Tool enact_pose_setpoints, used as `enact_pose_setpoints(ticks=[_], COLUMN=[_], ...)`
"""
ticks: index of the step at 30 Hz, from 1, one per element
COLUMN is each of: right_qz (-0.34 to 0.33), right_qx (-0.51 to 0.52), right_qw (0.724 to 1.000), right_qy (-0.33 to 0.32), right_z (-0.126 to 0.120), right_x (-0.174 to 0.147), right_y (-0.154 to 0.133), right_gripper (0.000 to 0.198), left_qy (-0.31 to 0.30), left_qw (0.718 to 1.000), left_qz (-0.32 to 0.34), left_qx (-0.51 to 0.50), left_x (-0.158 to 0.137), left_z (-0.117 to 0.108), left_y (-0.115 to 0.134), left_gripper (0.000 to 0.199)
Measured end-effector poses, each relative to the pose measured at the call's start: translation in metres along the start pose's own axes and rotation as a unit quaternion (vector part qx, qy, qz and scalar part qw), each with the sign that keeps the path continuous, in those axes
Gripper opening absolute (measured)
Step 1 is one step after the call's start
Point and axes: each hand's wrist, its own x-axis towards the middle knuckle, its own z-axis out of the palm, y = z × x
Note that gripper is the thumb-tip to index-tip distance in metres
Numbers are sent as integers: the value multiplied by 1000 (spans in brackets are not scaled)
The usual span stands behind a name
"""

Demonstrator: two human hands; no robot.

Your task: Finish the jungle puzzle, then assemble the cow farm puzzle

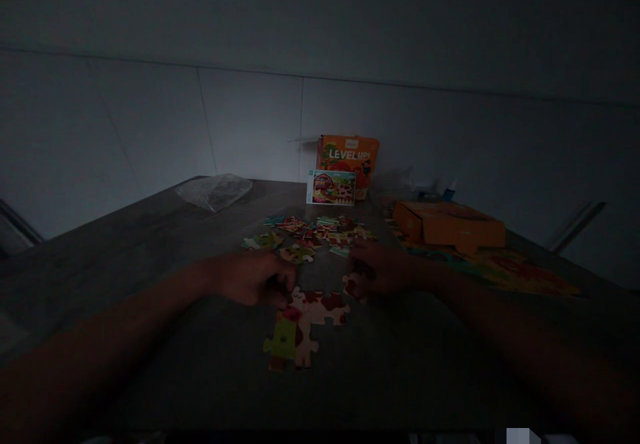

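Observation:
A small group of joined puzzle pieces [315, 307], showing a pink and brown cow pattern and a green patch, lies flat on the dark table in front of me. My left hand [257, 279] has its fingers bent and closed at the upper left edge of this group. On the other side, my right hand [377, 267] pinches a loose puzzle piece [351, 285] of similar pink and brown, slightly apart from the joined ones. Beyond both hands spreads a heap of loose puzzle pieces [327, 231]. The dim light hides the fingertips' exact contact.
A picture card [333, 187] leans upright against an orange box [350, 154] at the back. To the right, an orange carton [455, 224] rests by a colourful flat sheet [520, 271]. A clear plastic bag [215, 189] lies on the table [165, 224] at the back left.

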Motion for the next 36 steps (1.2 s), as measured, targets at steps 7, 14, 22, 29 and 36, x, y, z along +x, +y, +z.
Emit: enact_pose_setpoints(ticks=[7, 14, 22, 29, 36], right_qz=[33, 38, 37, 38, 69], right_qx=[7, 78, 314, 242, 217], right_qw=[999, 996, 939, 953, 950], right_qy=[-31, -23, 133, 177, 213], right_z=[3, -6, 9, 35, 36], right_x=[3, 4, 10, 19, 21], right_y=[2, 0, -17, -25, -33], right_gripper=[51, 50, 33, 16, 17], left_qy=[12, 21, 21, 34, 29], left_qw=[1000, 1000, 1000, 999, 999], left_qz=[3, 10, 14, 27, 15], left_qx=[10, 20, 16, 21, 12], left_x=[-1, -1, 2, 4, 3], left_z=[1, 2, 4, 7, 6], left_y=[-2, -2, 1, -1, 1], left_gripper=[11, 10, 7, 9, 8])
